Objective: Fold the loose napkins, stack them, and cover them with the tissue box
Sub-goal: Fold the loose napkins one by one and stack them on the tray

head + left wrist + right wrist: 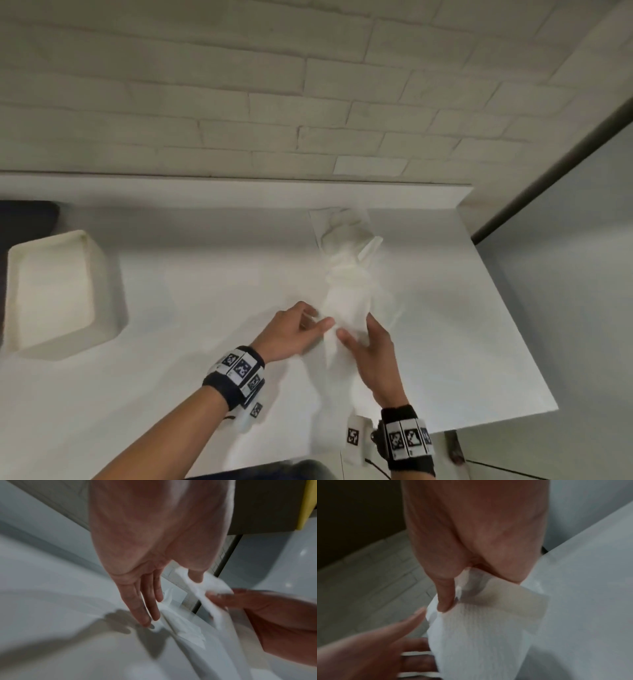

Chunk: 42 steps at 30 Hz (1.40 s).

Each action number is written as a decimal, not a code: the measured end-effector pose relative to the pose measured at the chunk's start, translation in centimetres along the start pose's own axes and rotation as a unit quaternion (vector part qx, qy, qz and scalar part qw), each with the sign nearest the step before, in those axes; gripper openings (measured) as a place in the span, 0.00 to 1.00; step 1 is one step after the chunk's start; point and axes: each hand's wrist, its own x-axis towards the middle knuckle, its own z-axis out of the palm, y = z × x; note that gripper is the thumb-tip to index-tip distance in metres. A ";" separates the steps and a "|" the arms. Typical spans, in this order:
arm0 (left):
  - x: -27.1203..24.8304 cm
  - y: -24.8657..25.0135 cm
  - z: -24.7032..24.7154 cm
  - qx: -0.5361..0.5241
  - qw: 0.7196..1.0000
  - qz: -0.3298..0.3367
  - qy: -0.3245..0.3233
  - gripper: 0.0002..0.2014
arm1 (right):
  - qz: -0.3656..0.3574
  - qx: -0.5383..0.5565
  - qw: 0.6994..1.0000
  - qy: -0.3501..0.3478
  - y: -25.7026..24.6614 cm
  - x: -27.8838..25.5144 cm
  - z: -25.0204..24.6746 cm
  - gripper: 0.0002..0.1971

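A heap of crumpled white napkins [346, 260] lies on the white table [205, 274], right of centre. Its near end is one napkin [337, 311] lifted between my hands. My right hand [356, 329] pinches this napkin [479, 635], with the thumb [445, 599] on top and the fingers hidden behind. My left hand [320, 317] is at the napkin's left edge, its fingers [137, 605] straight and pointing down at the table, its thumb against the paper [202, 592]. The cream tissue box [51, 291] stands at the far left, open side up.
A pale brick wall [239, 102] rises behind the table. The table's right edge [513, 325] runs diagonally close to the napkin heap, with a grey surface beyond. A dark object [24, 219] sits at the far left behind the box.
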 end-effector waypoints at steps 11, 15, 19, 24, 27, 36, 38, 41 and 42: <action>1.5 -0.7 -0.4 -0.247 0.957 -0.015 0.153 0.14 | -0.006 -0.309 0.947 0.093 3.1 9.1 -4.4 0.24; 1.4 -1.9 -1.3 -0.246 0.951 -0.036 0.186 0.15 | 0.008 -0.435 0.900 -0.003 4.3 12.1 -4.7 0.24; 1.5 -1.2 -2.2 -0.249 0.944 -0.038 0.214 0.17 | 0.016 -0.321 0.947 0.014 3.5 12.8 -5.0 0.09; 2.0 0.2 -2.5 -0.217 0.950 -0.030 0.224 0.11 | -0.045 -0.249 0.967 0.024 -2.4 12.2 -4.7 0.14; 3.2 -0.2 -1.9 -0.214 0.952 -0.031 0.216 0.35 | -0.099 -0.082 0.988 0.085 -8.1 11.2 -4.2 0.12; 3.6 5.3 -0.5 -0.313 0.930 -0.083 0.171 0.17 | -0.035 0.204 0.969 0.133 -10.3 5.0 -1.5 0.11; 3.7 6.1 -0.1 -0.326 0.927 -0.086 0.165 0.18 | 0.013 0.198 0.973 0.116 -8.0 3.9 -1.1 0.12; 3.8 6.4 0.3 -0.353 0.920 -0.069 0.153 0.18 | 0.067 0.182 0.978 0.080 -4.9 2.7 -1.1 0.14; 3.8 6.1 0.3 -0.359 0.917 -0.063 0.161 0.17 | 0.079 0.181 0.978 0.066 -4.2 2.4 -1.3 0.13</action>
